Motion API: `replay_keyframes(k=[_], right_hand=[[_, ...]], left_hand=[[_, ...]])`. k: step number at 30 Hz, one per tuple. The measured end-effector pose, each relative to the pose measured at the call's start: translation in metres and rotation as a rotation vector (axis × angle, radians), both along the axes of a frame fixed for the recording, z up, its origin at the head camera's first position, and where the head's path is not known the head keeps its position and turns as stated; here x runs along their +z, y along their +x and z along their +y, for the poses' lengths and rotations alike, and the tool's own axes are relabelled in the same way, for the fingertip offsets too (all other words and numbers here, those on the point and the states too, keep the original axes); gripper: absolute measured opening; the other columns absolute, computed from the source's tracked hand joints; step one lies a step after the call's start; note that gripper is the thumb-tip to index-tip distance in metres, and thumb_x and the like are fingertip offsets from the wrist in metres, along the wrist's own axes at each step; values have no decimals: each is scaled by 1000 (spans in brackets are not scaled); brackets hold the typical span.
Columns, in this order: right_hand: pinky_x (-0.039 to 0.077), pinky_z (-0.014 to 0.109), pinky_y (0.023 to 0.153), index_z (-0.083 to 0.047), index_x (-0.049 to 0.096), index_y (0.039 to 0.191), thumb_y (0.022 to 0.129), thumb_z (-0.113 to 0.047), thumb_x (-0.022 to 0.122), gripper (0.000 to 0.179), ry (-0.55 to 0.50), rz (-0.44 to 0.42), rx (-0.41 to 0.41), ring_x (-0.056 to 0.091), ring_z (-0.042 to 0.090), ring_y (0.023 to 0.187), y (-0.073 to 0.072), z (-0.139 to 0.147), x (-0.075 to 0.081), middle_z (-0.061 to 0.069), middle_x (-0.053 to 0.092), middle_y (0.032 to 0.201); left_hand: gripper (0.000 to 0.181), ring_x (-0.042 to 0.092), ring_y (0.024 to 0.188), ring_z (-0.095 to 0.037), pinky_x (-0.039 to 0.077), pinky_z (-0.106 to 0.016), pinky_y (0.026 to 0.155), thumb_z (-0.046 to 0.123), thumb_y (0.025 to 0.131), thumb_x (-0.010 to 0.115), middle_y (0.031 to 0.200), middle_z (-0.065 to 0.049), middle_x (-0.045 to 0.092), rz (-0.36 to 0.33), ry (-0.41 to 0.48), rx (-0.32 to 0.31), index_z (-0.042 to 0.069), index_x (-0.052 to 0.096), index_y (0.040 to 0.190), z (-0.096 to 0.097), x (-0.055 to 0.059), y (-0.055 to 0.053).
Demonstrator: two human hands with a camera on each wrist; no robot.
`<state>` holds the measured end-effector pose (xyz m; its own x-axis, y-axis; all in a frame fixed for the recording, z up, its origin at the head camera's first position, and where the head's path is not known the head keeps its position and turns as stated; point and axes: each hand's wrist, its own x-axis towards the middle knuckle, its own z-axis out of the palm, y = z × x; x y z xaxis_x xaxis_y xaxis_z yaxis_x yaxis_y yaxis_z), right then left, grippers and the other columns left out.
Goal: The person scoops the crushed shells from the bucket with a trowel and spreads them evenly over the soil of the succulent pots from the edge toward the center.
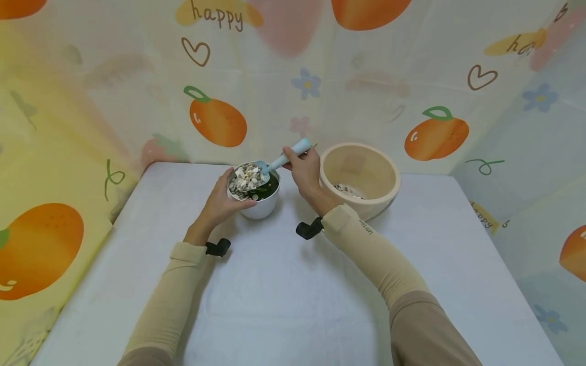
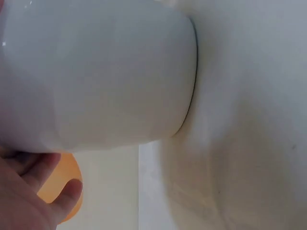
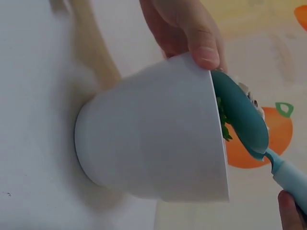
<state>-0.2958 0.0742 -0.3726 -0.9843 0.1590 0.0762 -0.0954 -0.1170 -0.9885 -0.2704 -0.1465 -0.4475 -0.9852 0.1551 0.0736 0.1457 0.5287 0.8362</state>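
A small white flowerpot [image 1: 260,209] stands upright on the table, with soil and green leaves [image 3: 224,125] at its mouth. My left hand [image 1: 218,206] holds it from the left, thumb pressed at the front of the rim and fingers round the far side. My right hand [image 1: 305,170] grips the pale blue handle of a garden trowel [image 1: 290,152]. The trowel's teal blade [image 3: 242,112] is over the pot's mouth, tilted down to the left. Pale and grey pebbles [image 1: 249,178] are heaped on the blade and overlap the left part of the mouth.
Just right of my right hand is a large cream pot [image 1: 361,168] with some pebbles [image 1: 348,191] on its floor. A white cloth [image 1: 293,305] covers the table. Behind it hangs a curtain [image 1: 348,112] printed with oranges.
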Motion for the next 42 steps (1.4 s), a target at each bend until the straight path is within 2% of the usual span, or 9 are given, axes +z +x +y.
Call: replay_keyframes(k=[7,10,13,17,21,28,34,42], right_hand=[[60,31,76,2,52,110,93,-21,67,33,172,106,-3,73,31,87,7,-1,0,22,69,101],[60,36,78,1,51,108,93,-22,66,32,224,141,4,73,31,85,10,-3,0,22,68,98],[60,38,78,1,51,108,94,-23,66,32,259,169,1,73,31,83,9,-5,-1,22,68,96],[60,41,76,1,51,106,93,-22,68,31,262,180,-22,72,35,81,8,-8,-1,22,68,93],[60,41,76,-2,52,103,91,-23,69,30,253,164,-28,72,37,80,9,-10,1,21,68,89],[60,29,70,-1,53,105,90,-24,71,32,249,153,-54,73,31,78,10,-10,4,20,69,90],[60,28,69,0,53,106,90,-23,71,33,209,154,-54,72,30,77,9,-7,4,20,69,91],[60,29,70,-1,54,103,90,-25,71,32,243,186,-67,72,23,75,10,-8,9,20,68,90]], left_hand=[[113,32,140,-38,28,-63,111,47,68,86,152,-20,33,71,-49,46,9,22,154,7,-1,5],[114,30,140,-40,26,-66,110,47,68,85,153,-21,32,76,-88,33,6,22,153,5,0,5],[116,24,144,-41,23,-65,113,45,70,85,156,-22,26,54,-104,-5,4,18,154,-1,3,1],[119,18,147,-39,20,-64,115,44,72,84,161,-20,16,0,-83,-62,7,9,157,-7,4,-6],[119,18,148,-38,19,-63,116,42,72,85,162,-18,15,-26,-40,-59,10,8,157,-6,1,-8],[118,24,146,-38,23,-63,115,44,70,85,159,-19,21,23,-21,-20,10,13,157,-2,-4,-5],[117,30,141,-38,26,-63,113,44,69,86,155,-21,28,50,-28,15,10,16,156,1,-6,-3],[116,31,140,-38,23,-67,111,48,67,86,153,-20,32,95,-45,59,10,20,155,4,-6,1]])
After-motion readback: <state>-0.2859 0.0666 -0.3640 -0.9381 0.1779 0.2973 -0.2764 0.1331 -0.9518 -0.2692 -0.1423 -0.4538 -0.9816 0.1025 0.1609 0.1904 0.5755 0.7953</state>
